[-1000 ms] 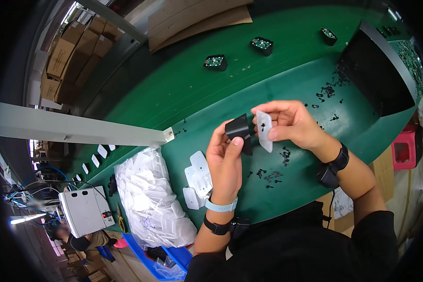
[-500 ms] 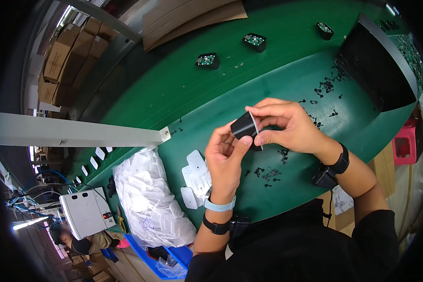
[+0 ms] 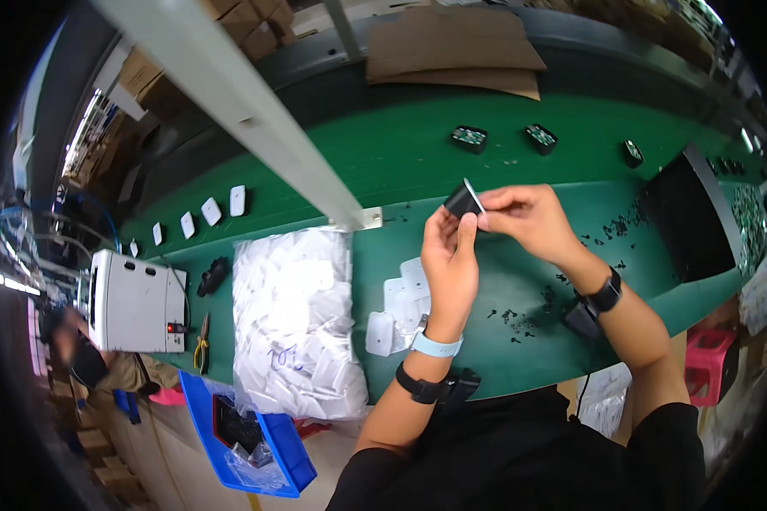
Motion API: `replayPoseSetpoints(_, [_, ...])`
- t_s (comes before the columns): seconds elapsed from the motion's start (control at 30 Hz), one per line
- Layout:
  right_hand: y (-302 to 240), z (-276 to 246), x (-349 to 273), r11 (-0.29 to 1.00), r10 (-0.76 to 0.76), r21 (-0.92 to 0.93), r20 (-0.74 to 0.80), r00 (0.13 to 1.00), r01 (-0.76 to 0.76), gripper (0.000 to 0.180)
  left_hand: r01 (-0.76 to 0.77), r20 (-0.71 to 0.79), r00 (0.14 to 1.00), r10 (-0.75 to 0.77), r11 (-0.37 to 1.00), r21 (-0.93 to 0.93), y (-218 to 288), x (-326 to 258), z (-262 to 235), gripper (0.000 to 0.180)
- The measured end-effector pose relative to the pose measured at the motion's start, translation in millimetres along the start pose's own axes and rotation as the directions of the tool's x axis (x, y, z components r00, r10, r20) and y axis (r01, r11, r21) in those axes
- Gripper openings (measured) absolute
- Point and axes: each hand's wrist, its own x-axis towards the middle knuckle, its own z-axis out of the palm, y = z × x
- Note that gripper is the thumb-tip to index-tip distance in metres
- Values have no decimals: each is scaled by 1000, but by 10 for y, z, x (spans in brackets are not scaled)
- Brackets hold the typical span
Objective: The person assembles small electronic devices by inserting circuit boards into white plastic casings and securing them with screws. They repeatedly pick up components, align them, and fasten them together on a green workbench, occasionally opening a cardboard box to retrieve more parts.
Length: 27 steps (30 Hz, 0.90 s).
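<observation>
A small black plastic case (image 3: 460,203) with a thin white cover plate (image 3: 472,195) along its right side is held up above the green bench. My left hand (image 3: 452,264) grips the case from below, with the thumb along its near side. At the plate's lower right edge, the thumb and fingertips of my right hand (image 3: 533,221) are pinched together, touching it. Exactly what lies between those right fingertips is hidden. Beside my left wrist lie several loose white cover plates (image 3: 398,300). Black screws (image 3: 513,321) are scattered under my right forearm.
A bulging clear bag of white plates (image 3: 294,332) stands left of my left arm, near a metal post (image 3: 256,119). Open black cases with green boards (image 3: 540,136) sit on the far green strip. Pliers (image 3: 202,345) and a blue bin (image 3: 291,456) are at left.
The view has swung left, so the bench appears shifted. My right fingers, spread along the plate's edge before, are now pinched at its lower end. My left hand still holds the case.
</observation>
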Motion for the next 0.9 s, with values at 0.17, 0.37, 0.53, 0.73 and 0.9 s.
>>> replayPoseSetpoints(0.17, [314,352,873,614,-305,-755,44,951,232,29,-225,68,973,221,834,504,351,-98,-391,45])
replayPoseSetpoints(0.37, [577,501,1125,426,-296,-877,95,950,221,36,-297,255,931,263,135,945,442,-432,-721,40])
replayPoseSetpoints(0.53, [83,467,696,496,-415,-736,265,871,460,25,-219,220,954,203,-25,975,311,-412,-832,34])
replayPoseSetpoints(0.73, [-191,-124,-401,692,52,-557,674,737,460,9,-303,282,927,245,50,952,207,-273,-731,25])
replayPoseSetpoints(0.9, [49,-78,-613,673,158,-636,623,766,378,10,-320,291,931,220,114,940,227,-168,-802,23])
